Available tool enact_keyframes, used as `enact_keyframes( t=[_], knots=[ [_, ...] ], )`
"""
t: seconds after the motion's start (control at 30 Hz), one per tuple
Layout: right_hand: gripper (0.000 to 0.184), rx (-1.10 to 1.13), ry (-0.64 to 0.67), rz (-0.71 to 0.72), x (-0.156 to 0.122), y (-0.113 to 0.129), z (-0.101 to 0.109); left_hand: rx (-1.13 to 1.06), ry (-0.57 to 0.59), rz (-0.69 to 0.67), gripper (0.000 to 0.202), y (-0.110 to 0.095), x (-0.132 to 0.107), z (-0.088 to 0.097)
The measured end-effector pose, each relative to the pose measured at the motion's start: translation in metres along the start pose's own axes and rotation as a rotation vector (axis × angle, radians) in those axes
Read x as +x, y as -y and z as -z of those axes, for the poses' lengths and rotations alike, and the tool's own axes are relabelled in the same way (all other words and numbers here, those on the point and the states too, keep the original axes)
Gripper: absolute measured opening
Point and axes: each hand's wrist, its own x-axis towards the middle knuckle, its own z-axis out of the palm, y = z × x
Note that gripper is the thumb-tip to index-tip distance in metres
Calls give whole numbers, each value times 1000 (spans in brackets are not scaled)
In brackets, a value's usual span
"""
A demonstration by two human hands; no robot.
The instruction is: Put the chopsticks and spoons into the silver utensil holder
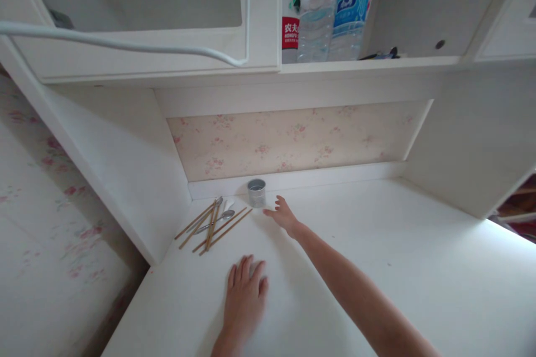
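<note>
My right hand [283,215] reaches across the white desk, its thumb and fingers apart and nothing between them. Just left of its fingertips a small grey metal cup [257,196] stands upright near the back edge, with a gap between them. My left hand [246,293] rests palm down on the desk, fingers spread. Beyond it lies a loose pile of several wooden chopsticks [230,228]. Among them are metal spoons [227,214] and a white utensil [228,204] whose kind I cannot make out.
White side panels [138,178] and a floral back wall [285,142] enclose the desk [377,268]. Overhead, a shelf holds plastic bottles [320,17]. A white cable [146,47] hangs along the cabinet door at the upper left.
</note>
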Motion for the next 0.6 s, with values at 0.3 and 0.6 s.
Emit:
enact_keyframes(
  t=[0.3, 0.6],
  knots=[
    [29, 545, 399, -175, -157, -32, 52, -996, 76, 247, 41, -59, 27, 11],
    [24, 784, 547, -168, -156, -48, 55, -1137, 182, 279, 34, -95, 42, -16]
  ],
)
